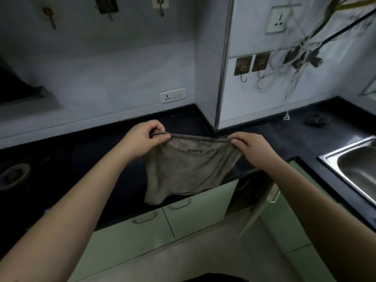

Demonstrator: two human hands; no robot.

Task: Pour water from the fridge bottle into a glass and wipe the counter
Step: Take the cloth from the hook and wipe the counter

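While both hands, left (142, 137) and right (251, 147), pinched the top edge of a grey cloth (187, 167) in their fingers, it hung spread above the dark table (114, 180). No bottle or glass showed, so the pouring could not be judged; wiping looked not yet begun.

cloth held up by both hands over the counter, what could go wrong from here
1. The cloth hangs from pinches at its top edge by the left hand and right hand; a loose pinch could drop it to the floor.
2. A cabinet door below the counter stands ajar, so stepping in to wipe might bump it.
3. Cables dangle above the counter's right part; a wide wipe could snag them.
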